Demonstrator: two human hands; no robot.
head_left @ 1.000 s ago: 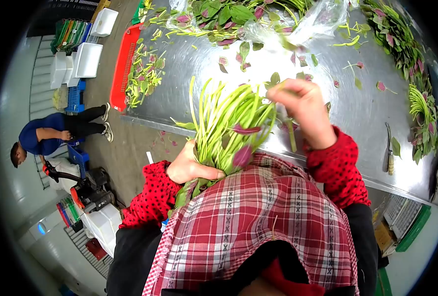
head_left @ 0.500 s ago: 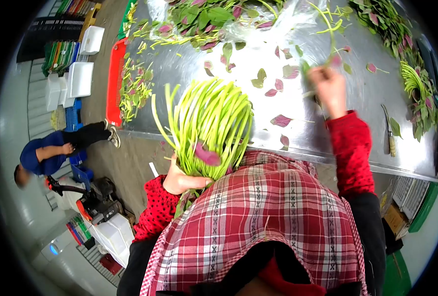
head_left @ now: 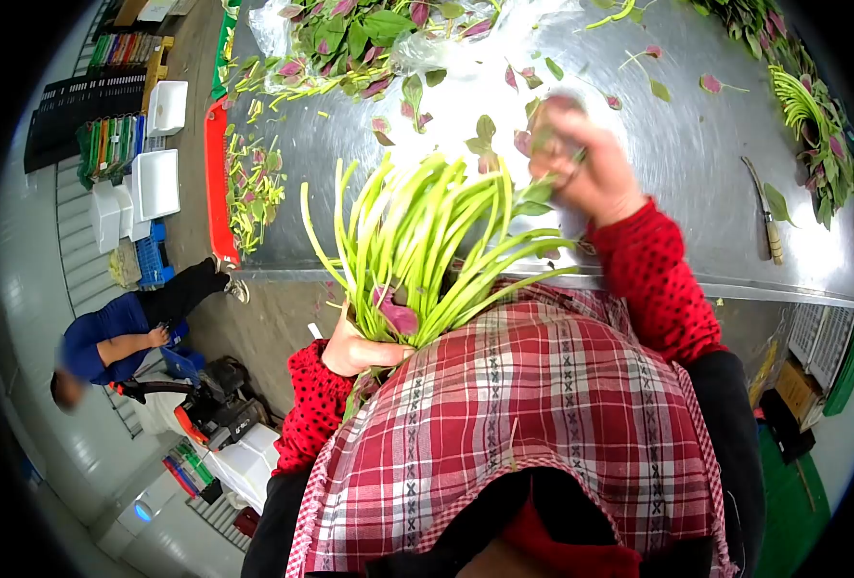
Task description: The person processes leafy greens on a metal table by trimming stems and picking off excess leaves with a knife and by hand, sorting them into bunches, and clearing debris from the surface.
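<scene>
My left hand (head_left: 364,352) is closed round the leafy lower part of a bunch of greens (head_left: 417,246), held against the checked apron. Its long pale-green stems point up and fan out, some leaning right. A purple leaf (head_left: 395,313) lies against the front of the bunch, above my thumb. My right hand (head_left: 586,159) is over the table just right of the stem tips, smeared by motion with its fingers curled. Green leaves (head_left: 535,197) show by its fingers; what exactly it grips cannot be made out.
Loose leaves and a leafy pile (head_left: 350,43) lie on the metal table (head_left: 677,231). A knife (head_left: 766,217) is at the right, below another bunch (head_left: 812,125). A red crate (head_left: 217,183) with trimmings stands left. A person (head_left: 119,323) is beyond, near crates.
My right hand has moved left, to beside the bunch. The stems have spread wider, several bending to the right. My left hand keeps its hold. The camera view has shifted slightly.
</scene>
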